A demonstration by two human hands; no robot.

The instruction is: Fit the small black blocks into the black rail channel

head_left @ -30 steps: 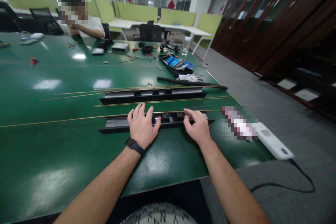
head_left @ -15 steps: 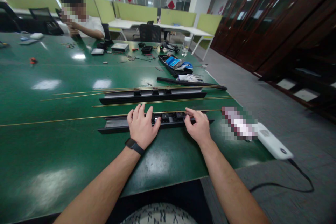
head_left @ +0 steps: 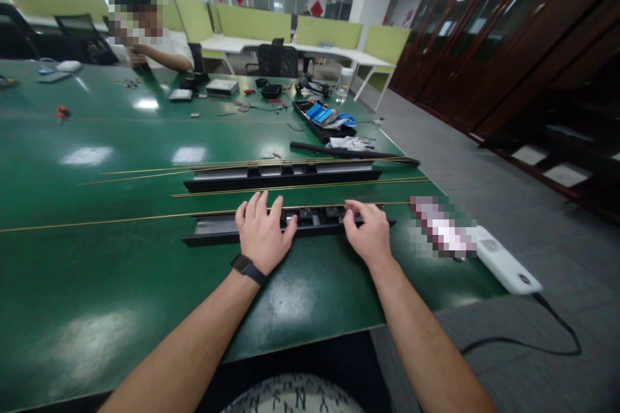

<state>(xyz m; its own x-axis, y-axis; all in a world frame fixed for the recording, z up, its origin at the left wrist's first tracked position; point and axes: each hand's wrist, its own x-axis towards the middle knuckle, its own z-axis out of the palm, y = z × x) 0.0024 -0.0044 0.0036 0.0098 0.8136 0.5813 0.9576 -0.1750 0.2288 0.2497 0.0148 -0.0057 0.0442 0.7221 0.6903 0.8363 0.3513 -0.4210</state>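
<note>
We press left hand [head_left: 264, 232] flat, fingers spread, on near black rail [head_left: 217, 227], mid tabletop [head_left: 97, 284]. Right hand [head_left: 371, 232] curled, fingertips on rail's right end by black clips [head_left: 317, 214]. Seating step, seemingly; next calls for firm, even downward push.

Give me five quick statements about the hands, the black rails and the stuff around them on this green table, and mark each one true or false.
1. Both hands rest on the near black rail. True: the left hand lies flat across it, and the right hand has its fingertips on it.
2. The left wrist is bare. False: it wears a dark wristband.
3. A second black rail lies farther back, parallel to the near one. True.
4. The thin brass rods stand upright in a holder. False: they lie flat along the green table.
5. The white device lies left of the left hand. False: it lies right of the right hand, at the table's corner.
</note>
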